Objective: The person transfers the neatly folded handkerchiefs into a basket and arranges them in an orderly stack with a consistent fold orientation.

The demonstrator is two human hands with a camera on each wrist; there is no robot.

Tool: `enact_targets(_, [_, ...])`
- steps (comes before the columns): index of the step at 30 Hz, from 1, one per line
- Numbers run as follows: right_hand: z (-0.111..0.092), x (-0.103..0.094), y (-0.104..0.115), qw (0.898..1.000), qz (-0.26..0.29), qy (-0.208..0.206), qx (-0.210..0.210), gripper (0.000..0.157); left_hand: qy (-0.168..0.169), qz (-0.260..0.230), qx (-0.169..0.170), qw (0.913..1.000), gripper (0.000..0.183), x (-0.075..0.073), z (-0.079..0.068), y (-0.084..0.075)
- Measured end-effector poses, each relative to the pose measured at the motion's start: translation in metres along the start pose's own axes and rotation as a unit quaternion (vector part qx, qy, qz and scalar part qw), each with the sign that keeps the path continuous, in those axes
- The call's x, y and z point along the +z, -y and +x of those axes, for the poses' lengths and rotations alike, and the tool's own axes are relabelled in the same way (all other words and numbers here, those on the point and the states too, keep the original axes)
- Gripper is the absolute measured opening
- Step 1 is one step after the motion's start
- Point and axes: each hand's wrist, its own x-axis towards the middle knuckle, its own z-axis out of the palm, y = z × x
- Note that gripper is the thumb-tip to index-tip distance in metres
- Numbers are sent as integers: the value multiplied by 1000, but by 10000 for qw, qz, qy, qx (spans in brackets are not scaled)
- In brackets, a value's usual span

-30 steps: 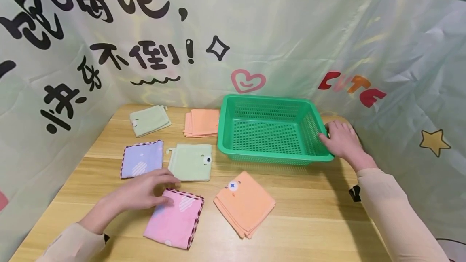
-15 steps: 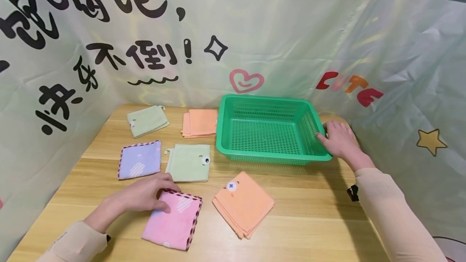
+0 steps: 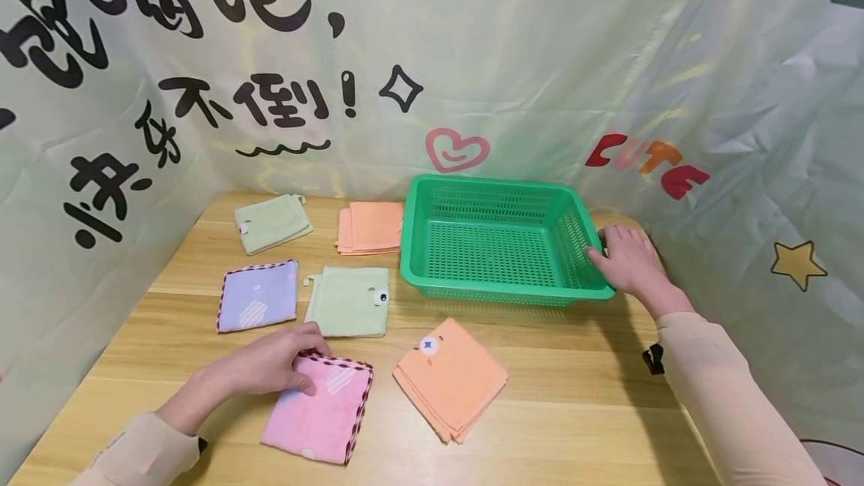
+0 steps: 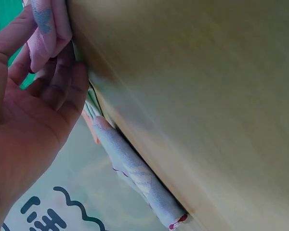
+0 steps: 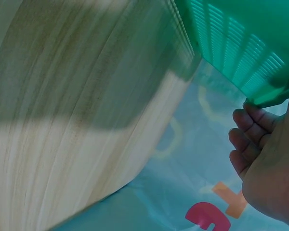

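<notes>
At the front left, my left hand [image 3: 273, 360] pinches the upper left edge of a folded pink towel [image 3: 322, 417] with dark checkered trim. The left wrist view shows the thumb [image 4: 14, 36] on one side of the pink cloth [image 4: 50, 29] and the fingers behind it. My right hand [image 3: 631, 257] grips the right rim of a green plastic basket [image 3: 506, 293], thumb over the rim. From below, in the right wrist view, curled fingers [image 5: 250, 137] are seen under the basket's edge [image 5: 269, 98]. The basket holds nothing.
Other folded towels lie on the wooden table [image 3: 574, 411]: an orange one [image 3: 452, 381], a green one [image 3: 351, 302], a purple one [image 3: 258, 295], and behind them another green one [image 3: 273, 223] and an orange one [image 3: 373, 227] against the basket. A printed curtain [image 3: 540, 58] encloses the back and sides.
My left thumb and fingers have closed on the pink towel's edge, having hovered over it before. The right hand and basket stay put; the head view has shifted slightly.
</notes>
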Motion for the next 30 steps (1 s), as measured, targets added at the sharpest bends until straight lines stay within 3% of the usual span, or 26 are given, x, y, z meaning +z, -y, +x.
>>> enact_targets(9, [-1, -1, 2, 9999, 79, -57, -26, 50, 83, -443, -64, 9990, 31, 0, -3, -1])
enact_targets(16, [0, 1, 1, 9999, 81, -94, -32, 48, 99, -784, 95, 9968, 25, 0, -6, -3])
enact_targets(25, [-1, 1, 1, 9999, 64, -85, -33, 49, -50, -1348, 104, 9908, 29, -3, -10, -9])
enact_targets(30, [0, 2, 0, 9999, 76, -116, -27, 48, -27, -1531, 288, 9878, 30, -5, -8, -11])
